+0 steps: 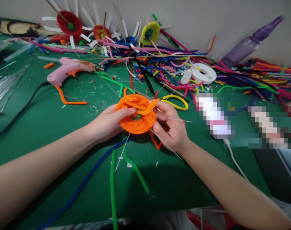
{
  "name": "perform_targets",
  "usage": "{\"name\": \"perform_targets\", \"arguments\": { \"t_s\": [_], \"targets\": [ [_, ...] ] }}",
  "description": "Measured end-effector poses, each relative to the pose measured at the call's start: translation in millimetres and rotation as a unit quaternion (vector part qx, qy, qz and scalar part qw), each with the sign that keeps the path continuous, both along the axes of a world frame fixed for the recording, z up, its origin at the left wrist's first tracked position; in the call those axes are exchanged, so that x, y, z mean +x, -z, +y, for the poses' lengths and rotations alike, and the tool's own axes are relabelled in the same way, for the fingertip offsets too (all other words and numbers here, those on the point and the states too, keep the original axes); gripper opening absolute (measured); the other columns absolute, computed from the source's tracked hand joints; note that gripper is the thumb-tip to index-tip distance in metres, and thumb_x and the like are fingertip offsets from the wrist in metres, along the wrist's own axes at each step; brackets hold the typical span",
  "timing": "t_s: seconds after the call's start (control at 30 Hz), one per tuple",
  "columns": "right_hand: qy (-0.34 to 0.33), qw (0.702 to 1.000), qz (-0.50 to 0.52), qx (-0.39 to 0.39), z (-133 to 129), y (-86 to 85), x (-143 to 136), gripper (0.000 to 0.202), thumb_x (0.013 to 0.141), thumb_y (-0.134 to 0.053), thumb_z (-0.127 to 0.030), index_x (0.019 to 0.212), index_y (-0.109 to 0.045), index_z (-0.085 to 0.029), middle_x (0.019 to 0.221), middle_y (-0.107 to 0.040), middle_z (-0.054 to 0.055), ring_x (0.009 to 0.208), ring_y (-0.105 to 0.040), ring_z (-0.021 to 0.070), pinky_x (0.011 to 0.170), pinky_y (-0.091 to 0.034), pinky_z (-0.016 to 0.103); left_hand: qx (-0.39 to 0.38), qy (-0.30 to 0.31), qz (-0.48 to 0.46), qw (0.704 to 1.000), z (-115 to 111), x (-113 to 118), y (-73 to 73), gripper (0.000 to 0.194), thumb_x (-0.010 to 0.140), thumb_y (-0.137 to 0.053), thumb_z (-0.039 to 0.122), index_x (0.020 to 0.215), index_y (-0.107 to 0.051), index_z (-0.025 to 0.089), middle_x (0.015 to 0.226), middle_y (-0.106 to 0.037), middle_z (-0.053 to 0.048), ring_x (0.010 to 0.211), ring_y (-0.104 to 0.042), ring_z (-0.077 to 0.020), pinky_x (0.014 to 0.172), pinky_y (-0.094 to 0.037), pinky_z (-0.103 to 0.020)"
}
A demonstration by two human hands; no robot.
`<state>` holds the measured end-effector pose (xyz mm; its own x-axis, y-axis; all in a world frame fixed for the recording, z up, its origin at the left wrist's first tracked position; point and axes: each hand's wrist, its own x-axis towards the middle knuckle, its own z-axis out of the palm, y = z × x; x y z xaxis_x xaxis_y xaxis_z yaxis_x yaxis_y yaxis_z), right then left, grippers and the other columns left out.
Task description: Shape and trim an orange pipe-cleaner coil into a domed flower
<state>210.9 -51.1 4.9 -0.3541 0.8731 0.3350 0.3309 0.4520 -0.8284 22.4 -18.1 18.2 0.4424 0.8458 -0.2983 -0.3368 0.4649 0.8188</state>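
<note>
An orange coiled disc with thin pale spokes sticking out is held over the green table. My left hand grips its left side, thumb lying on the upper face and fingers beneath. At the right edge my right hand has its fingers closed around a loose orange strip that crosses the disc. Green strips and a blue strip lie below the disc. Some right fingertips are hidden behind the disc.
A pink glue gun with a black cord rests at the left. Along the wall lie coloured strips, a white spool, a purple bottle, and several discs, including a red one. A yellow loop and blurred-out objects are at the right.
</note>
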Motion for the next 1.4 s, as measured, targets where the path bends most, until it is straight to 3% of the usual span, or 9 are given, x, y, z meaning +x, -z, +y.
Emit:
{"name": "perform_targets", "arguments": {
  "t_s": [0.13, 0.23, 0.5, 0.67, 0.87, 1.4],
  "targets": [
    [0.05, 0.997, 0.043, -0.046, 0.4, -2.8, -0.9, 0.029, 0.098, -0.042, -0.04, 0.122, -0.05, -0.027, 0.07, -0.059, -0.002, 0.053, -0.058, 0.0128, 0.059, -0.055, 0.031, 0.0, 0.011, 0.007, 1.0, -0.7, -2.2, 1.4, 0.021, 0.08, -0.061, 0.017, 0.1, -0.069, 0.015, 0.096, -0.076, -0.006, 0.094, -0.072, -0.0236, 0.092, -0.057, -0.039],
    [0.07, 0.992, 0.072, -0.071, 0.9, -4.5, -2.0, 0.029, 0.097, -0.042, -0.045, 0.116, -0.053, -0.027, 0.069, -0.06, -0.001, 0.052, -0.057, 0.013, 0.054, -0.053, 0.031, 0.008, 0.029, -0.006, 1.0, -0.2, -4.0, 4.6, 0.018, 0.081, -0.062, 0.017, 0.096, -0.071, 0.015, 0.091, -0.076, -0.006, 0.089, -0.073, -0.0225, 0.086, -0.059, -0.035],
    [0.051, 0.992, 0.1, -0.062, 3.7, -6.4, -0.3, 0.023, 0.09, -0.059, -0.042, 0.103, -0.06, -0.022, 0.076, -0.064, -0.001, 0.061, -0.06, 0.0109, 0.053, -0.049, 0.024, 0.01, 0.019, 0.031, 0.999, 0.1, -1.6, 3.2, 0.015, 0.069, -0.071, 0.016, 0.084, -0.069, 0.015, 0.089, -0.076, -0.005, 0.09, -0.072, -0.0242, 0.092, -0.055, -0.038],
    [0.048, 0.992, 0.082, -0.081, 5.2, -9.5, -2.1, 0.033, 0.084, -0.063, -0.051, 0.094, -0.061, -0.019, 0.075, -0.067, 0.0, 0.064, -0.063, 0.012, 0.057, -0.053, 0.025, 0.023, 0.053, 0.04, 0.998, -0.8, -5.3, 2.9, 0.018, 0.069, -0.075, 0.022, 0.086, -0.069, 0.017, 0.083, -0.076, -0.002, 0.076, -0.071, -0.0185, 0.079, -0.058, -0.03],
    [0.029, 0.992, 0.069, -0.104, 4.2, -12.1, -2.1, 0.028, 0.081, -0.066, -0.041, 0.096, -0.063, -0.017, 0.079, -0.068, 0.001, 0.063, -0.063, 0.0113, 0.059, -0.053, 0.025, 0.056, 0.114, 0.08, 0.989, -0.7, -11.0, 2.2, 0.021, 0.072, -0.075, 0.028, 0.09, -0.071, 0.017, 0.089, -0.076, -0.004, 0.074, -0.07, -0.0168, 0.069, -0.057, -0.024],
    [0.067, 0.994, 0.039, -0.081, 4.4, -10.1, -4.5, 0.022, 0.085, -0.06, -0.036, 0.095, -0.064, -0.017, 0.075, -0.068, 0.0, 0.063, -0.064, 0.0114, 0.059, -0.052, 0.025, 0.079, 0.087, 0.1, 0.988, -1.3, -8.8, 3.1, 0.017, 0.074, -0.074, 0.025, 0.089, -0.07, 0.017, 0.085, -0.073, -0.002, 0.074, -0.066, -0.0153, 0.07, -0.055, -0.024]
  ]
}}
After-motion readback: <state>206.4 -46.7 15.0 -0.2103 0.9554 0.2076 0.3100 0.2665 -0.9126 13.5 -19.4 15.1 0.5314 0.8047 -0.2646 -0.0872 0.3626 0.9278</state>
